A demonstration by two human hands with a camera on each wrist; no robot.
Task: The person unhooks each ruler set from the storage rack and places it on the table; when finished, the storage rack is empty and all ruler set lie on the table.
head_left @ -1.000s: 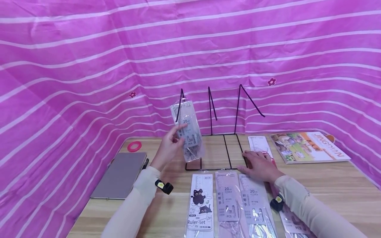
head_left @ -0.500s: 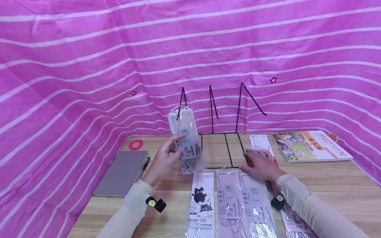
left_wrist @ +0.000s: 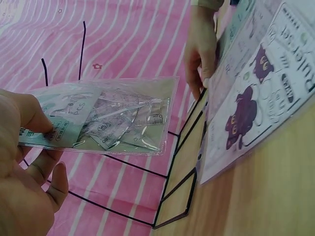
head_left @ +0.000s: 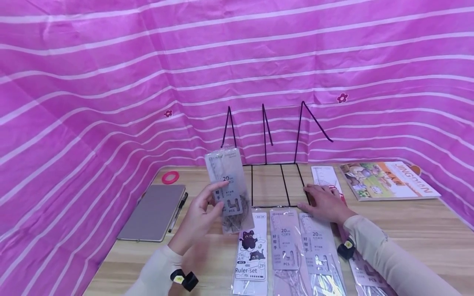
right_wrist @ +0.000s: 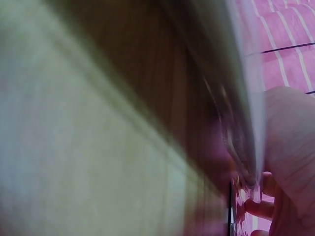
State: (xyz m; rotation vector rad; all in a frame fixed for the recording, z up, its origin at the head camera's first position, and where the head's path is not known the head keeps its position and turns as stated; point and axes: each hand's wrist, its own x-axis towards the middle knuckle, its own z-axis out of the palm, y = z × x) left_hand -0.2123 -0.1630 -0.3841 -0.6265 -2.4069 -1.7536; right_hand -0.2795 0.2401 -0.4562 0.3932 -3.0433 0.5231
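Observation:
My left hand [head_left: 201,211] pinches a clear-wrapped ruler set [head_left: 227,185] between thumb and fingers. The pack tilts in the air, its top just below the tip of the left hook on the black wire rack [head_left: 283,185]. In the left wrist view, transparent rulers [left_wrist: 118,120] show through the wrapper. My right hand [head_left: 327,205] rests at the rack base's front right corner, its fingertips on the wire. Before the rack lie a cat-print ruler set [head_left: 252,246] and two more packs like the held one, a pink-toned pack [head_left: 285,242] and a silvery pack [head_left: 316,246].
Another ruler pack [head_left: 366,271] lies partly under my right forearm. Behind the right hand is a white-and-red pack [head_left: 326,176], beside a picture book [head_left: 389,181]. At left are a grey notebook [head_left: 152,211], a pen [head_left: 178,211] and a pink ring [head_left: 170,177].
My left hand has brought the ruler set down and toward me, away from the left hook that its top overlapped before. The right hand has stayed at the rack's base.

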